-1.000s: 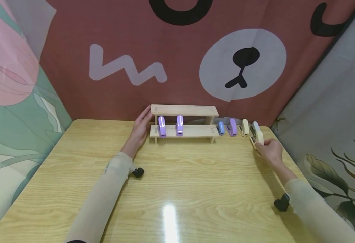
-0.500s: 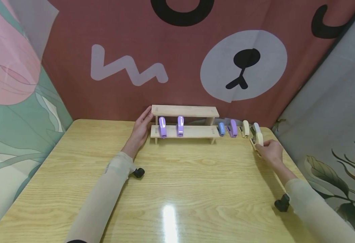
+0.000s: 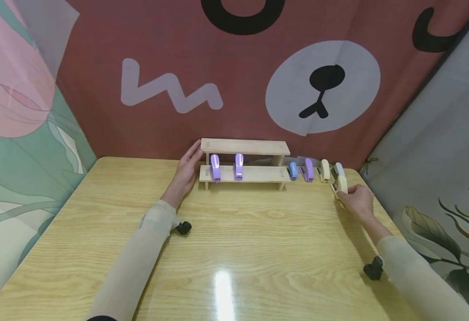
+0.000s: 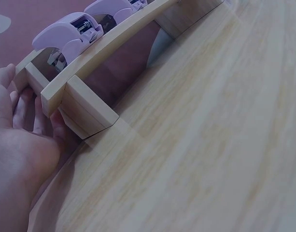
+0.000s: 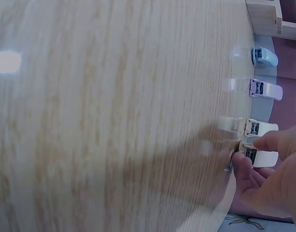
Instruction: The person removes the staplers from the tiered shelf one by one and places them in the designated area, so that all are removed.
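Note:
My left hand point(image 3: 184, 174) rests against the left end of a two-step wooden rack point(image 3: 244, 146), its fingers fairly straight. In the left wrist view those fingers reach behind the end of the lower board. On the lower step stand two purple staplers, one at the left point(image 3: 215, 168) and one nearer the middle point(image 3: 239, 166). At the far right, my right hand point(image 3: 359, 200) pinches a cream stapler point(image 3: 342, 183) between thumb and fingers. The right wrist view shows the thumb and fingertips on either side of this stapler point(image 5: 266, 159). Its base is partly hidden.
Right of the rack, along the table's back edge, stand a small blue stapler point(image 3: 293, 170), a purple stapler point(image 3: 308, 170), a second cream stapler point(image 3: 324, 170) and a pale blue-grey stapler point(image 3: 339, 169). A printed cloth point(image 3: 170, 133) hangs behind the wooden table point(image 3: 258, 236).

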